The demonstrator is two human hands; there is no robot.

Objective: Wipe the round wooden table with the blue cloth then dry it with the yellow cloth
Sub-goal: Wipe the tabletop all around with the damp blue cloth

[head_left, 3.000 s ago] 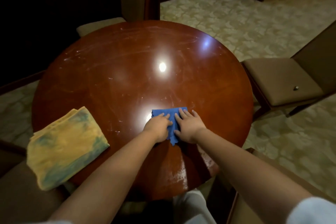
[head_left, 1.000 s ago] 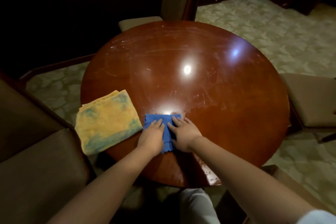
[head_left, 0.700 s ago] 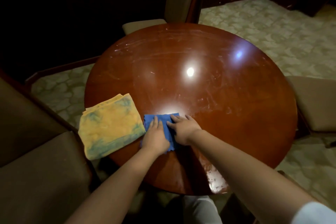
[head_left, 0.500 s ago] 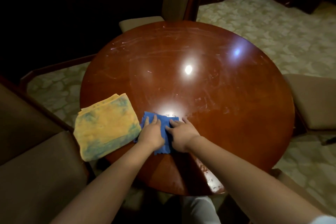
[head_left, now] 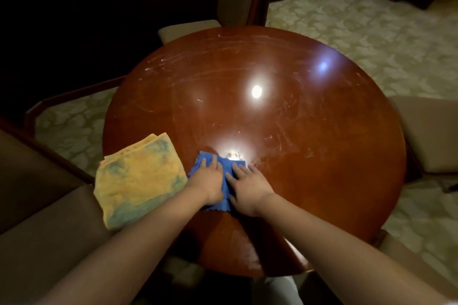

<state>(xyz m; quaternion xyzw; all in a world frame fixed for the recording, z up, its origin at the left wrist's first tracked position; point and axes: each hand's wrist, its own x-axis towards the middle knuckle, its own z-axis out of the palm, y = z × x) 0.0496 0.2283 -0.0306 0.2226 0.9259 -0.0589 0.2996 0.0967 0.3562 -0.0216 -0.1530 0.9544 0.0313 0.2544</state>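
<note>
- Since half a second ago I see the blue cloth (head_left: 224, 176) has slid a little further left under both palms, so its left edge now sits just beside the yellow cloth (head_left: 140, 181); three seconds back the two cloths were well apart.
- My left hand (head_left: 207, 182) lies flat on the blue cloth, fingers straight and pointing away from me, pressing down and gripping nothing.
- My right hand (head_left: 246, 186) lies the same way beside it, fingers spread and extended, palm on the right part of the cloth, fingertips reaching its far edge.
- The blue cloth is on the near-left part of the round wooden table (head_left: 309, 143), a strip of it showing between the two hands.
- The yellow cloth, folded and blotched with green, rests at the table's left rim and hangs partly over the edge.
- The tabletop shows pale streaks and two bright light reflections.
- Padded chairs stand at the left (head_left: 44, 230), the far side (head_left: 188, 28) and the right (head_left: 431, 131), on a patterned carpet (head_left: 359, 27).
</note>
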